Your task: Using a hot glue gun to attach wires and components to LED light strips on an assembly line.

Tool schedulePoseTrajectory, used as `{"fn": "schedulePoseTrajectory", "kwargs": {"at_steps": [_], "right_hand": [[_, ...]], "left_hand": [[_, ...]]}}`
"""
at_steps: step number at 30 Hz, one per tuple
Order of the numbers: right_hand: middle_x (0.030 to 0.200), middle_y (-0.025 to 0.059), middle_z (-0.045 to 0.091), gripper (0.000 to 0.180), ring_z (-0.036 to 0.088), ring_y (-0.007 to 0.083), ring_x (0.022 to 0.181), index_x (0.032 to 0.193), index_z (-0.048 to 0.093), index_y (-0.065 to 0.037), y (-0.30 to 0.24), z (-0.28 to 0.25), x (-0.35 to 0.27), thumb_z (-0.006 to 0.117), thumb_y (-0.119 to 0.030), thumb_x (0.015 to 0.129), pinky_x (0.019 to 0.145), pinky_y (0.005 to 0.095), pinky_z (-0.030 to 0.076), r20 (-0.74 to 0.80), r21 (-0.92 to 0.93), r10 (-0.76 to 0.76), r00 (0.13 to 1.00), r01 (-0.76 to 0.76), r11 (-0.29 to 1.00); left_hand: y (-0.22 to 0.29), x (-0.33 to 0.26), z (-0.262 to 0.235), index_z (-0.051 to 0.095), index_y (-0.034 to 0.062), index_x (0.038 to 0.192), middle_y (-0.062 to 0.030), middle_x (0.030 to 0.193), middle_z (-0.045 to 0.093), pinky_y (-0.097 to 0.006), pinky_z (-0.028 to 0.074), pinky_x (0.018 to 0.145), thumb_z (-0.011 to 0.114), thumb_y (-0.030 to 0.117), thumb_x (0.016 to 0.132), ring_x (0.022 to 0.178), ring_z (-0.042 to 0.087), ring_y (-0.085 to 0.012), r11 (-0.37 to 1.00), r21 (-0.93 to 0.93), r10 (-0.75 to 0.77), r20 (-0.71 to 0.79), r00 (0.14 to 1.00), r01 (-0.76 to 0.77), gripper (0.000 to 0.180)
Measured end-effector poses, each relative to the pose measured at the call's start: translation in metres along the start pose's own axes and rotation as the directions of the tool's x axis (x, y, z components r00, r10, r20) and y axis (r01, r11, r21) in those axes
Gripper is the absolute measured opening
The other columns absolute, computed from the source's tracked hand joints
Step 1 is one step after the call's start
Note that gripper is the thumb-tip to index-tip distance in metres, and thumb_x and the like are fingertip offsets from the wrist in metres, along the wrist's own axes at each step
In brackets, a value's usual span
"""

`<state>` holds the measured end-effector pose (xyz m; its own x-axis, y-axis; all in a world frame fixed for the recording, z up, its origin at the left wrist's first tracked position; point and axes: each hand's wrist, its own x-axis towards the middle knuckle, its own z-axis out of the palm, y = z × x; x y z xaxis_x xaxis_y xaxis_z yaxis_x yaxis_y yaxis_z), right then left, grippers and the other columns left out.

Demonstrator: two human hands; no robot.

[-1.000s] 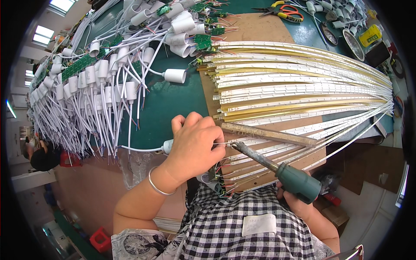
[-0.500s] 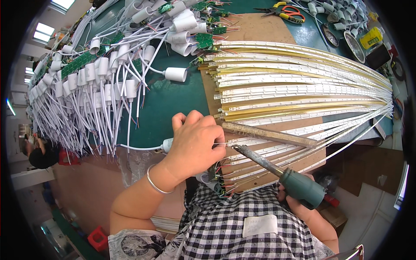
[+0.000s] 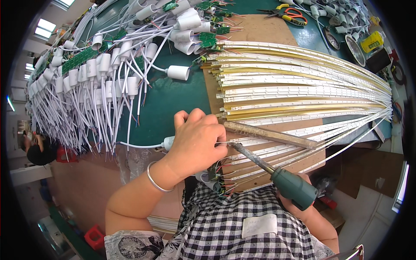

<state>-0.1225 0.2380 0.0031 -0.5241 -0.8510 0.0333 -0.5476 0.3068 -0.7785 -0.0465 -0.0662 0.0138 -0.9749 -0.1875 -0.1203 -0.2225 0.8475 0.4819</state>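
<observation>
Thumb and fingers of my left hand pinch a thin wire at the left end of one white LED strip. Behind that hand a white lamp socket on a white cable lies partly hidden. My right hand is closed around the green handle of a soldering iron, mostly behind it. The iron's dark tip points left and meets the wire's end at the strip, close to my left fingertips; exact contact is too small to tell. A long flat bar lies across the LED strips.
Brown board lies under the strips on the green table. White sockets with cables and green circuit boards crowd the left and back. Pliers, scissors, a metal dish and a yellow container stand at the far right.
The soldering iron has shifted slightly left, its handle swinging left and its tip closer to the wire. My left hand keeps its pinch in nearly the same place.
</observation>
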Motion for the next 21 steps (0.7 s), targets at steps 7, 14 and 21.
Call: {"fn": "schedulePoseTrajectory", "kwargs": {"at_steps": [7,14,21], "right_hand": [[0.095,0.0102,0.066,0.032,0.066,0.0202,0.078,0.117,0.054,0.003,0.004,-0.006,-0.001,0.063,-0.003,0.086,0.079,0.0343,0.05,0.078,-0.127,-0.095,0.992,0.104,0.986],[0.094,0.0096,0.066,0.037,0.068,0.0187,0.075,0.121,0.047,0.004,0.008,-0.004,-0.01,0.063,-0.005,0.088,0.083,0.0345,0.05,0.081,-0.073,-0.058,0.995,0.064,0.995],[0.091,0.0067,0.068,0.029,0.061,0.0265,0.093,0.109,0.066,-0.002,-0.002,-0.003,0.002,0.067,-0.003,0.081,0.087,0.0393,0.044,0.01,-0.136,-0.084,0.996,0.085,0.987]], "left_hand": [[-0.001,-0.001,0.0,0.066,0.0146,0.069,0.0011,0.083,0.057,-0.045,0.026,0.093,0.071,0.016,0.068,0.096,0.049,-0.023,1.0,-0.006,-0.011,0.01,1.0,0.011,0.005],[0.0,-0.001,0.0,0.066,0.0148,0.069,0.0011,0.083,0.057,-0.045,0.026,0.093,0.071,0.016,0.068,0.096,0.049,-0.023,1.0,-0.007,-0.019,0.016,1.0,0.019,0.004],[0.001,0.0,0.0,0.067,0.015,0.069,0.0011,0.084,0.058,-0.045,0.026,0.093,0.071,0.016,0.068,0.097,0.049,-0.023,1.0,0.003,-0.011,0.014,1.0,0.011,0.005]]}}
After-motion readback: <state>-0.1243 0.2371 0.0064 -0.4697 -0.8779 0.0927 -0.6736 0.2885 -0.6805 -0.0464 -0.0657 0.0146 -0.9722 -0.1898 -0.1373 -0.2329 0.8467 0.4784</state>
